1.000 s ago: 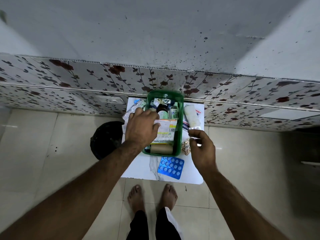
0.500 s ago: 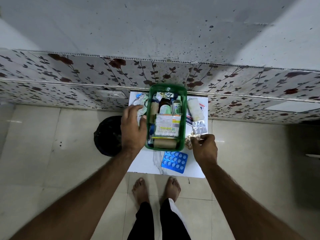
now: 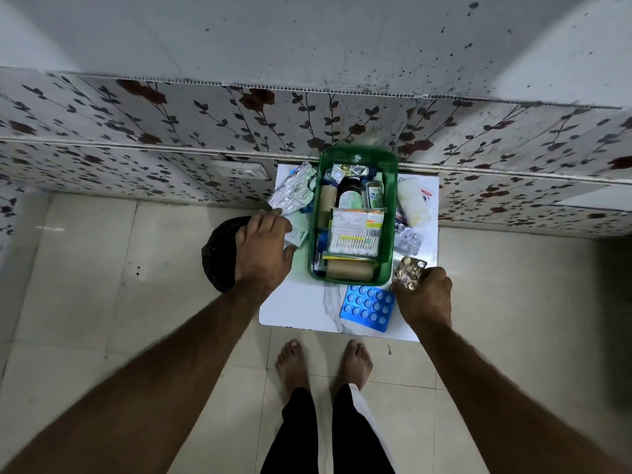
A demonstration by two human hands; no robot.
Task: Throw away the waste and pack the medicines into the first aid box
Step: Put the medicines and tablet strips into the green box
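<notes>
The green first aid box [image 3: 389, 213] stands on a small white table [image 3: 297, 309], filled with bottles, bandage rolls and a packet of cotton swabs [image 3: 355, 234]. My right hand [image 3: 424, 297] grips a gold tablet strip [image 3: 408, 271] just off the box's near right corner. My left hand [image 3: 265, 249] lies palm down, fingers spread, over a small white medicine carton [image 3: 297, 236] left of the box. A blue tablet blister [image 3: 367, 307] lies at the table's front. Silver strips [image 3: 292, 193] sit at the far left, and clear blisters [image 3: 407, 238] to the right.
A black bin bag [image 3: 215, 254] sits on the floor just left of the table, partly under my left hand. White gauze packets [image 3: 412, 203] lie right of the box. A floral wall panel [image 3: 205, 131] runs close behind the table. My bare feet [image 3: 323, 364] stand on the tiled floor.
My left hand left the swab packet in the box and moved out left onto the white carton. My right hand dropped toward the table's front and picked up the gold strip.
</notes>
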